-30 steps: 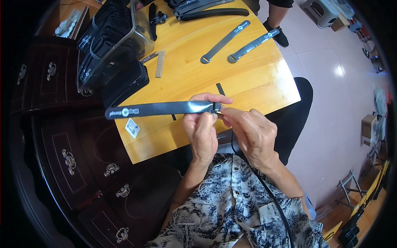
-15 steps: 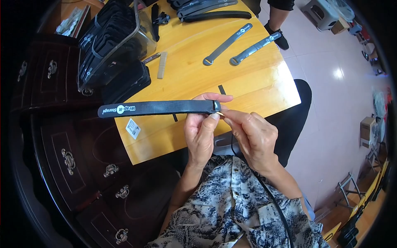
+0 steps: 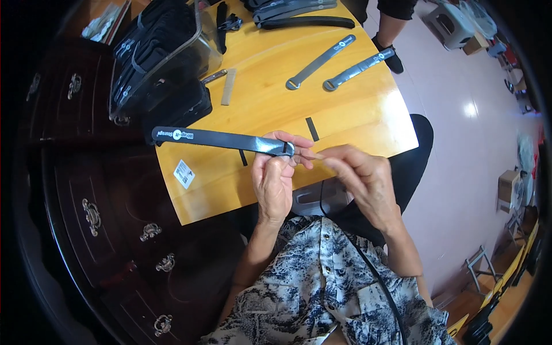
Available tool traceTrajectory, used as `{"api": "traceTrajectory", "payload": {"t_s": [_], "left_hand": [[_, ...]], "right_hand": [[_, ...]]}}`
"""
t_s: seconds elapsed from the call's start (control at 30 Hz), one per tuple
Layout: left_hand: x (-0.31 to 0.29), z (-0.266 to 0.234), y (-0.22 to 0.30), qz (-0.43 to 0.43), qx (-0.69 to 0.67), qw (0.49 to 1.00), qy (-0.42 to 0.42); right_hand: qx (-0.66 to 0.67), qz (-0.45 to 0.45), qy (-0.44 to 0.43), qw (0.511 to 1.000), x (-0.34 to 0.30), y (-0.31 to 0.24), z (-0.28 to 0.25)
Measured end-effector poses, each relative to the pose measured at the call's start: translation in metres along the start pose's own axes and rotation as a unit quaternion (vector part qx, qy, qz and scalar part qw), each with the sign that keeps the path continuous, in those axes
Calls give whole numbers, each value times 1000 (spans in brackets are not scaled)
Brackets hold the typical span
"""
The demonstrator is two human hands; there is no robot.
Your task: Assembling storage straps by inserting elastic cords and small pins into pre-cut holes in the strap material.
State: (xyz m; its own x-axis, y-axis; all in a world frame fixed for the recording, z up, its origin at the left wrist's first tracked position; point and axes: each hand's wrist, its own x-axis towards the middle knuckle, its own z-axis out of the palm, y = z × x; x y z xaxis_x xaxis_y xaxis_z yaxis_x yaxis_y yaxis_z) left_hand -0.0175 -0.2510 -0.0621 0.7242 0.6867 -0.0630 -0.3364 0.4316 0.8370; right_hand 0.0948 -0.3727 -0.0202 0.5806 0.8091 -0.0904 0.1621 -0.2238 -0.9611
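My left hand (image 3: 272,187) grips a dark strap (image 3: 221,139) near its rounded, slotted end, with the thumb on the near side and the fingers behind. The strap reaches out to the left over the table, and pale lettering marks its far end. To the right, my right hand (image 3: 368,181) is closed in a pinch just off the slotted end. Between its fingertips is a thin, light-coloured sliver whose kind I cannot make out. Two similar straps (image 3: 320,62) (image 3: 359,70) lie flat on the far right of the table.
The yellow wooden table (image 3: 264,95) bears a clear bin (image 3: 210,54) of black straps, more stacked straps (image 3: 305,22), a tan strip (image 3: 229,86), a small black strip (image 3: 312,129) and a white label (image 3: 184,174). Dark drawers (image 3: 92,215) stand left. Another person's leg (image 3: 391,29) is beyond.
My right hand has drawn away from the strap's slotted end, to the right. The strap and left hand have shifted slightly, and the strap now tilts downward toward my left hand.
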Motion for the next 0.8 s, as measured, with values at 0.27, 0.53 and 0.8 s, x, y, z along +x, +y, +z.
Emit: {"api": "traceTrajectory", "payload": {"t_s": [0.27,0.53,0.8], "left_hand": [[-2,9,10,-41,-58,997,7],[-2,14,8,-49,-35,998,33],[-6,6,15,-58,-14,998,-20]], "right_hand": [[-416,-118,210,877,39,63,-21],[-117,-221,7,968,33,6,1],[11,-97,-101,990,39,-6,-11]]}}
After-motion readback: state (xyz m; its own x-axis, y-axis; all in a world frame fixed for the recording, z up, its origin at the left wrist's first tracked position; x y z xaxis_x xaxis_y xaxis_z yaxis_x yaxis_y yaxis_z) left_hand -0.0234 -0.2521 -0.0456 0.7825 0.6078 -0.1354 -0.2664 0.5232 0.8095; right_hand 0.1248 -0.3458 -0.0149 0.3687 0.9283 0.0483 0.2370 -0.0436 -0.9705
